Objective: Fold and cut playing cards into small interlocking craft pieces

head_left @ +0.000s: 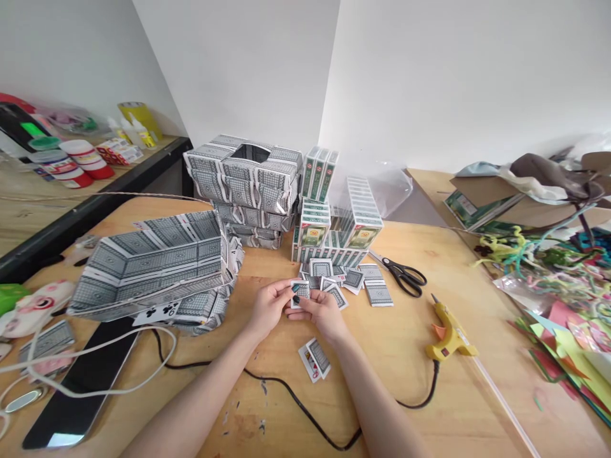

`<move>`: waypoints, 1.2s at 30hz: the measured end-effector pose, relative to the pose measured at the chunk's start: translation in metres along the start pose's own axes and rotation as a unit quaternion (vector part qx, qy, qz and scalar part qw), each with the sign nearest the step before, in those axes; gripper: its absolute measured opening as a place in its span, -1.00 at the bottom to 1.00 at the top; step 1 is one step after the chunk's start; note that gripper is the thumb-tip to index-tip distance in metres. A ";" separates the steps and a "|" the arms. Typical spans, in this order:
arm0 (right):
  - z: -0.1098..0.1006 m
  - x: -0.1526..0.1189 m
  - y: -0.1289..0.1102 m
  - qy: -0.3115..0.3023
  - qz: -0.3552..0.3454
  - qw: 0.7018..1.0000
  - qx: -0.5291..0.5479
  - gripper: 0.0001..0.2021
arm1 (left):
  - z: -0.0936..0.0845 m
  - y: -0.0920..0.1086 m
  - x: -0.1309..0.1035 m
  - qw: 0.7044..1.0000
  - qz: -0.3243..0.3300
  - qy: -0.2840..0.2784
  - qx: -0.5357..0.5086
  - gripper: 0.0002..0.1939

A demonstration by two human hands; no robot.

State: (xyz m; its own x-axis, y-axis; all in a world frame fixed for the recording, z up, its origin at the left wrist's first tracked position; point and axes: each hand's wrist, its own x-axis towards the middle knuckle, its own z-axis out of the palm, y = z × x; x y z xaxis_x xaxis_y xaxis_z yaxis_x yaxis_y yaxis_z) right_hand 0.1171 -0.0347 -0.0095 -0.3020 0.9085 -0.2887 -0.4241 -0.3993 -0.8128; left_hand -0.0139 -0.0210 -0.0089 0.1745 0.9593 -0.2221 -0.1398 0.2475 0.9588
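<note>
Between my two hands, over the middle of the table, is a grey-backed playing card [300, 294]. My left hand [271, 306] pinches its left side, and my right hand [324, 310] grips its right side with the thumb on the back. Whether more than one card is in my fingers I cannot tell. Just beyond lie loose playing cards [321, 268], mostly backs up. Nearer me, below my right hand, two overlapping cards [315, 359] rest on the table. A joined pair of cards [379, 292] lies to the right.
Boxes built of cards [243, 184] stand stacked behind, beside an open card tray [153, 264]. Packed card decks [315, 232] stand at the back. Black scissors [405, 277] and a yellow glue gun [449, 334] lie right; its black cord [286, 385] crosses the front. A phone [83, 381] lies left.
</note>
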 end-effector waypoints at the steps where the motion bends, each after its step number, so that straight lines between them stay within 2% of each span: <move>1: 0.000 0.000 0.000 -0.001 -0.001 1.000 0.003 -0.73 | 0.000 0.000 0.000 1.000 0.000 -0.001 0.000 -0.53; 36: 0.000 0.001 0.001 0.016 -0.003 1.000 0.006 -0.77 | 0.002 0.007 -0.005 0.999 0.019 -0.018 0.034 -0.53</move>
State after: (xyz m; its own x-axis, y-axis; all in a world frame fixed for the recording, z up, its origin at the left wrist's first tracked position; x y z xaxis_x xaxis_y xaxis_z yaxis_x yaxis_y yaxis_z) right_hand 0.1165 -0.0343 -0.0100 -0.2719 0.9140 -0.3012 -0.4357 -0.3959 -0.8083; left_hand -0.0139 -0.0245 -0.0011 0.2061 0.9620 -0.1793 -0.0810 0.1993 0.9766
